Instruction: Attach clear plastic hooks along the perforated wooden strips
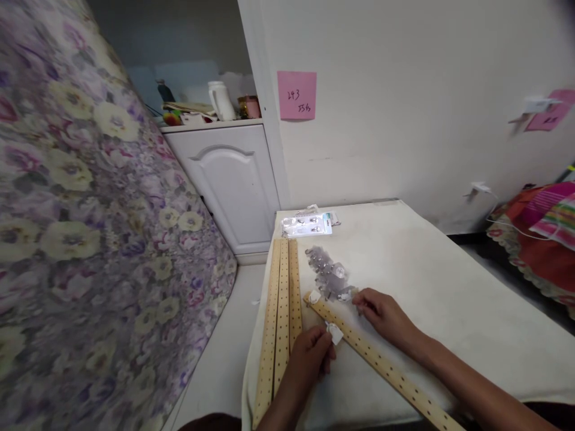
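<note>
A long wooden strip with a row of holes (381,366) lies slanted across a white table (449,281). My left hand (309,358) is closed, pinching a small white clip (333,333) against the strip's edge. My right hand (381,314) rests on the strip's far side, its fingers curled at a pile of small clear hooks (330,276). What the right fingers hold I cannot make out. Another white clip (314,296) sits at the strip's far end.
Three more perforated wooden strips (281,317) lie side by side along the table's left edge. A clear blister pack (306,225) lies at the far edge. A flowered mattress (90,209) leans at left, a white cabinet (227,179) behind, a pink note (296,94) on the wall.
</note>
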Tool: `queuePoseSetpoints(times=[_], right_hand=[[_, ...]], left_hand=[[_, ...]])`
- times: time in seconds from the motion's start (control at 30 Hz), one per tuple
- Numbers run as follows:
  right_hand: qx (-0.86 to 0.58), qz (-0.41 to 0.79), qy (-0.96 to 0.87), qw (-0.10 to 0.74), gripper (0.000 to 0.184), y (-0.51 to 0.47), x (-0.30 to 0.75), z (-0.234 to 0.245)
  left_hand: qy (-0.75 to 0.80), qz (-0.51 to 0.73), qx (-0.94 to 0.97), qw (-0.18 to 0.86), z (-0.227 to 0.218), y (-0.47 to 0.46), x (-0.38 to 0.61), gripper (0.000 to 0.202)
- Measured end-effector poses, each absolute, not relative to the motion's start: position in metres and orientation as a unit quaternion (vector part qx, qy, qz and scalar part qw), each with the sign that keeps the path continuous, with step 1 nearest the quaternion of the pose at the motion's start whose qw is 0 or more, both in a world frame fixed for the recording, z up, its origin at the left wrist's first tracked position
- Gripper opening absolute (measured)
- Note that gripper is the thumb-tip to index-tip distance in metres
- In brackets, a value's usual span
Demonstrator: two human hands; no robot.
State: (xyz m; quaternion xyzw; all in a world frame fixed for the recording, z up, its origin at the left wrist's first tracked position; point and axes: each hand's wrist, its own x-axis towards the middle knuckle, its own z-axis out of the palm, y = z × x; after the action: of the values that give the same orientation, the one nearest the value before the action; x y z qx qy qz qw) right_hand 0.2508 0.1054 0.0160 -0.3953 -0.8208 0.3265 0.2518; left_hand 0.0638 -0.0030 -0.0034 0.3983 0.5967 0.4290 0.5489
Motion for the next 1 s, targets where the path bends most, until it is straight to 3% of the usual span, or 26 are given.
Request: queuePoseSetpoints(times=[0.17, 0.33, 0.5, 0.87, 1.0], right_hand=[[-0.325, 0.537, -0.747, 0.219, 0.008, 0.093, 0.229, 0.018], [-0.343, 0.654, -0.649, 0.182, 0.011, 0.083, 0.222, 0.008], [-0.360, 0.676, -0.622, 0.162, 0.012, 0.081, 0.222, 0.002], [-0.349, 0.699, -0.585, 0.221, 0.018, 0.085, 0.219, -0.002], [-0.359, 0.665, -0.613, 0.230, 0.013, 0.092, 0.218, 0.000]], left_hand=[[0.589, 0.413, 0.415, 0.557, -0.007, -0.003, 0.063, 0.041], [0.595, 0.445, 0.396, 0.540, -0.008, -0.003, 0.065, 0.039], [0.599, 0.467, 0.387, 0.523, -0.014, -0.003, 0.069, 0.035], [0.589, 0.487, 0.333, 0.552, -0.028, -0.005, 0.088, 0.037], [0.590, 0.460, 0.350, 0.564, -0.022, -0.007, 0.089, 0.034]])
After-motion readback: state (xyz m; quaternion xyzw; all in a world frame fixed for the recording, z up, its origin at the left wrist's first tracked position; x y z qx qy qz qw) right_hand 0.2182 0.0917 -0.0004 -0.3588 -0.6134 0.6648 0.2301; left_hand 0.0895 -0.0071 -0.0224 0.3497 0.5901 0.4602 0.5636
